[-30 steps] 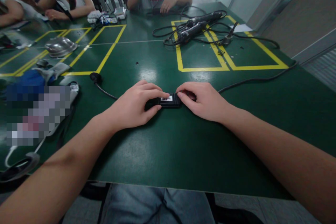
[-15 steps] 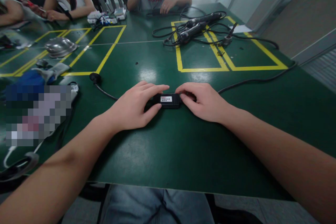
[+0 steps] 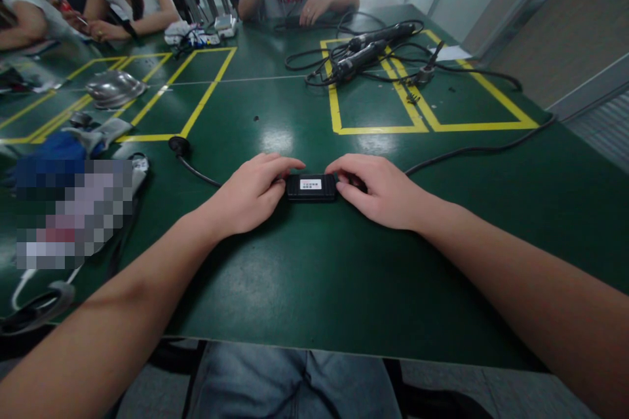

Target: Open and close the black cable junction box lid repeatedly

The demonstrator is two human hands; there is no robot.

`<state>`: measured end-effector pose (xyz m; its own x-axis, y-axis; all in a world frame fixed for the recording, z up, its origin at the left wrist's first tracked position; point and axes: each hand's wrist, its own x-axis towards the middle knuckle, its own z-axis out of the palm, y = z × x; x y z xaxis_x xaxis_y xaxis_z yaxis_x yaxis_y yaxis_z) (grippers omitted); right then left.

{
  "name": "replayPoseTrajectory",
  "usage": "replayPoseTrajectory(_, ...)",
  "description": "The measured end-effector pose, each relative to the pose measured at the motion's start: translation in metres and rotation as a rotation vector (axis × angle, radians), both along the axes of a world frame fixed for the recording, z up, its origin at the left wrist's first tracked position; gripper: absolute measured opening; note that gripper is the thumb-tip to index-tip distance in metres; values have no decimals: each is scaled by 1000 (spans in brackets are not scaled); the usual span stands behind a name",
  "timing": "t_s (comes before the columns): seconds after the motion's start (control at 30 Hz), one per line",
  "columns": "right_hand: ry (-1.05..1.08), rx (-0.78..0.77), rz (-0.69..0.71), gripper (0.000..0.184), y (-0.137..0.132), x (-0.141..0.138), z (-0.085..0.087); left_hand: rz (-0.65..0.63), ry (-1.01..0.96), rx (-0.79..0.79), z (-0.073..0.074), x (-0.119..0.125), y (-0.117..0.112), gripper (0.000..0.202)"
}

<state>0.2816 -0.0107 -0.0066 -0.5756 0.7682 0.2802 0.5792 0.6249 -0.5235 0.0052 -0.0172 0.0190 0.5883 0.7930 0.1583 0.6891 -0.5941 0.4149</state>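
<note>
A black power adapter (image 3: 311, 194) with a white label lies flat on the green table between my hands. My left hand (image 3: 248, 195) is closed at its left end, thumb bent in and index finger stretched out just above the top edge. At the other end my right hand (image 3: 378, 190) is curled, its thumb and index finger meeting the adapter's right end. A cord with a black plug (image 3: 179, 146) runs out to the left from behind my left hand. Past my right hand a black cable (image 3: 452, 153) crosses to the table's right edge. Both hands partly hide where the cords join.
Two black electric screwdrivers (image 3: 361, 60) with coiled cables lie across yellow tape outlines at the back right. A shiny metal bowl-like part (image 3: 115, 88), a blue cloth-like item (image 3: 49, 160) and a blurred power strip (image 3: 140, 167) are at left. People sit across the table.
My left hand has drawn back to the left, uncovering more of the adapter's left end, and its thumb has pulled in. My right hand has barely moved.
</note>
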Motion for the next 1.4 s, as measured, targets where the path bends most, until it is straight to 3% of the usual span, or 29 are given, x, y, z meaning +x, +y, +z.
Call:
replayPoseTrajectory(0.13,-62,73,-27,32,0,0,-5,1,33,-21,-1,0,0,50)
replayPoseTrajectory(0.57,-121,27,4,39,5,0,-5,-34,80,-26,-1,0,1,50)
replayPoseTrajectory(0.93,-93,78,-6,37,3,-4,-7,-115,-107,45,-3,3,-1,46)
replayPoseTrajectory(1.23,19,98,-24,38,1,-6,-13,-1,-88,46,-4,9,0,51)
replayPoseTrajectory(1.4,53,68,-71,36,2,-7,-13,226,-72,107,-7,8,4,44)
